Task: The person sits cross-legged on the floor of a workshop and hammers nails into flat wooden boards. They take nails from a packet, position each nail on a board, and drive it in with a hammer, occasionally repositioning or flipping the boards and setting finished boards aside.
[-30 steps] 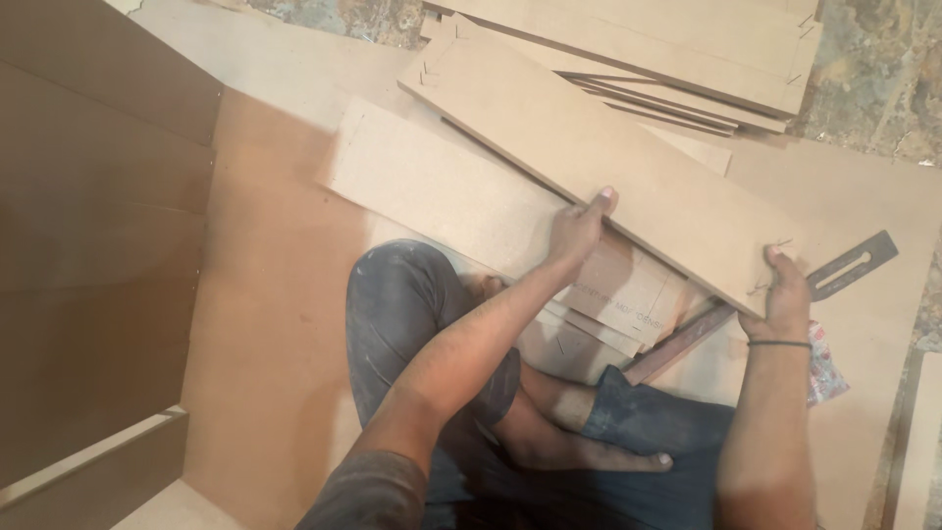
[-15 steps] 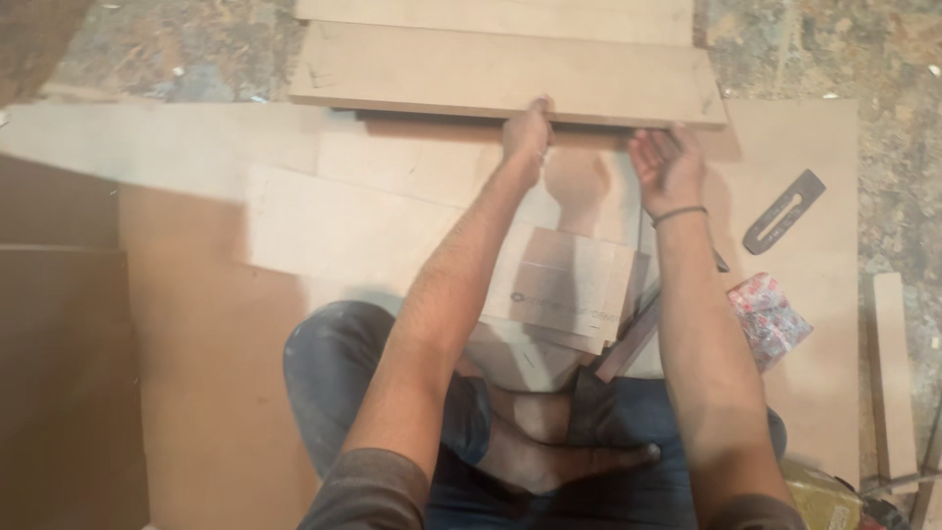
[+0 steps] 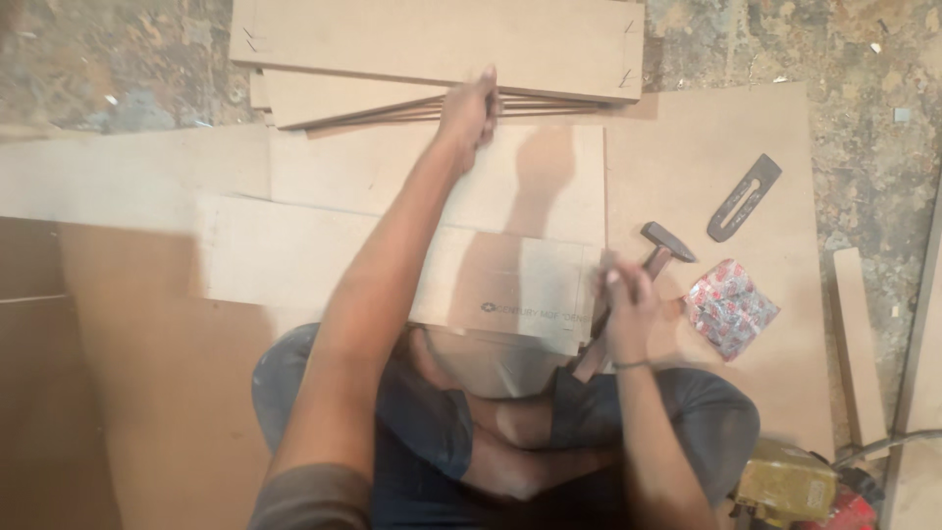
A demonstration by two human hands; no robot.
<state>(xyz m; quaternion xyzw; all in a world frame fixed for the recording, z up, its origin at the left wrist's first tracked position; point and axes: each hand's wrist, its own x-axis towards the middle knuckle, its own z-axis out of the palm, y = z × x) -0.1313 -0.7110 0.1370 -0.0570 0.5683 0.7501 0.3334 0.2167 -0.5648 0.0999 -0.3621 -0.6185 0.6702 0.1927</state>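
My left hand reaches far forward, and its fingers grip the near edge of the long top board on a stack of brown fibreboard pieces. My right hand is drawn back near my knee and curls over the wooden handle of a hammer. The hammer's dark head lies just beyond the fingers. A shorter board lies across my crossed legs, under my left arm.
A dark flat metal tool and a red-and-white packet lie on the large sheet at the right. A narrow wooden strip lies further right. A yellow box sits by my right knee. Rough stone floor surrounds the sheets.
The long board has been laid flat on the far stack. My right hand has let go of it and pulled back to the hammer, while my left hand stays on its edge.
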